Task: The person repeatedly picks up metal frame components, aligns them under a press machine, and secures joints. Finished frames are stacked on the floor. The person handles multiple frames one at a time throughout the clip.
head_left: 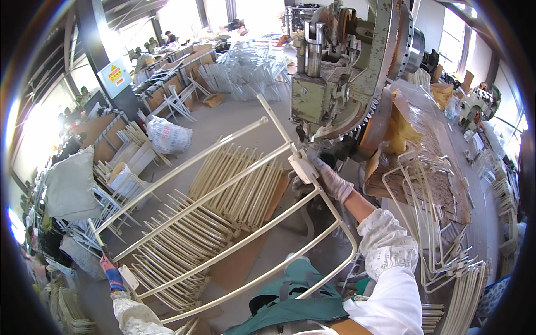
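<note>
I hold a large cream-painted metal tube frame (223, 195) across my lap. My right hand (329, 177), in a pale glove, grips the frame's flat bracket end right under the head of a green press machine (335, 84). My left hand (113, 274), in a red and blue glove, grips the frame's far end at the lower left. The frame has several long parallel tubes and a rounded corner near my right elbow.
Stacks of similar cream frames (223, 223) lie on cardboard on the floor below. More bent tubes (441, 240) rest on a bench at the right. White sacks (167, 135), grey frames (245, 72) and other workers sit farther back left.
</note>
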{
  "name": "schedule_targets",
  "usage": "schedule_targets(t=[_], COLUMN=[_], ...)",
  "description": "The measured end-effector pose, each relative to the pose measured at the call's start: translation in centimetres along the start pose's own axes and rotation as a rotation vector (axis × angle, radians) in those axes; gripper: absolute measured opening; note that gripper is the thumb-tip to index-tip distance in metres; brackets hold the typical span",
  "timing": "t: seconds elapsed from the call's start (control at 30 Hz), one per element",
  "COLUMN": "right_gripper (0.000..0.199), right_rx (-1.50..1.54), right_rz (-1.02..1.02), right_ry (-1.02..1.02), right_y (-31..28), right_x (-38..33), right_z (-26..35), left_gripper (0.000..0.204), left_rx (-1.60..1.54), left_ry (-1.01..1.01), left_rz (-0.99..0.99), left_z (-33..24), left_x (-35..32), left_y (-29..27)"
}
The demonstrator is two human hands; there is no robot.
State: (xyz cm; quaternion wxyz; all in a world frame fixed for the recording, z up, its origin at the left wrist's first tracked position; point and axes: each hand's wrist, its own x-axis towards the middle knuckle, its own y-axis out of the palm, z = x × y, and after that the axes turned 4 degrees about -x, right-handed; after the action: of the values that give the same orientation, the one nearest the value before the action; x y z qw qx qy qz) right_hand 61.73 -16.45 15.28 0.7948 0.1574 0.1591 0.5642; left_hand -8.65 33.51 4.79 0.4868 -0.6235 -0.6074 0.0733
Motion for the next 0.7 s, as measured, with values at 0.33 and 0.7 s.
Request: schedule_targets(t=[0.33,0.7], right_gripper=[0.02,0.023], right_rx=[-0.103,-0.609], right_rz=[-0.147,0.374], right_ry=[-0.461,-0.464], right_y=[15.0,21.8], right_x=[1.3,-5.6], right_z=[3.3,1.0], left_gripper=[0.027,0.06], left_rx=[-0.83,0.01], left_ry=[-0.157,0.492], left_rz=[-0.595,0.167], left_z=[4.0,-42.4], left_x=[-12.1,-18.5], left_y=[-16.4,-1.9])
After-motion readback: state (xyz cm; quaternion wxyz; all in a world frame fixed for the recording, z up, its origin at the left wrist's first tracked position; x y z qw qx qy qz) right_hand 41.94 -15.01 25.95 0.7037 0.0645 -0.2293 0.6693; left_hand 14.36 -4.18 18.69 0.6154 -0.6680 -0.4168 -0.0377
